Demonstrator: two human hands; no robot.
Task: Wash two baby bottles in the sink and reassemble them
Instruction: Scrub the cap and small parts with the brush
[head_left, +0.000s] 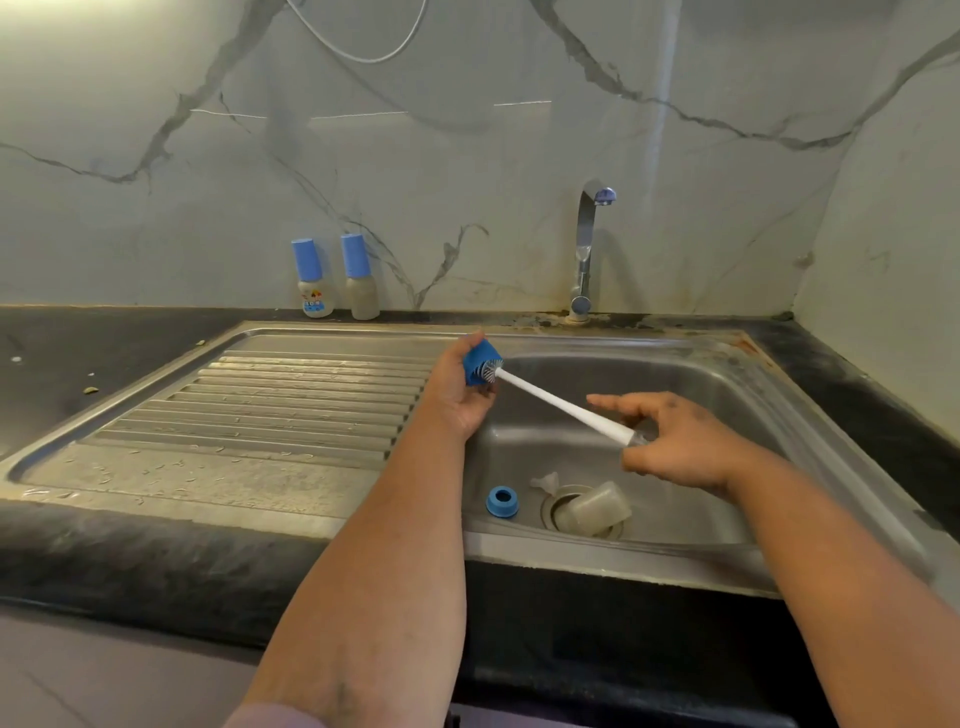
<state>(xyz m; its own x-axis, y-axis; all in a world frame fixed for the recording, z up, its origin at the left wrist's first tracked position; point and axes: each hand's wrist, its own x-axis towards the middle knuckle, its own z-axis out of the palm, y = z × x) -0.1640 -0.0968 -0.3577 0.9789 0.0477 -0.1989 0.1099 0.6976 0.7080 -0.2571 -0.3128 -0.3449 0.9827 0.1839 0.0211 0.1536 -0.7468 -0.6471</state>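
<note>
My left hand (460, 392) grips a blue bottle cap (480, 362) above the sink's left rim. The bristle head of a white bottle brush (561, 405) is pushed into the cap. My right hand (675, 441) pinches the brush handle's near end over the basin, with the index finger stretched out. In the basin (701, 384) a frosted bottle body (597, 508) lies on its side over the drain. A blue screw ring (502, 501) and a clear teat (546, 481) lie beside it. Two assembled bottles with blue caps (314, 280) (360, 278) stand upright against the back wall.
A chrome tap (587, 249) rises behind the basin, with no water running. The ribbed steel draining board (291, 405) on the left holds water drops. Dark stone counter (104, 343) surrounds the sink, with a few crumbs at far left.
</note>
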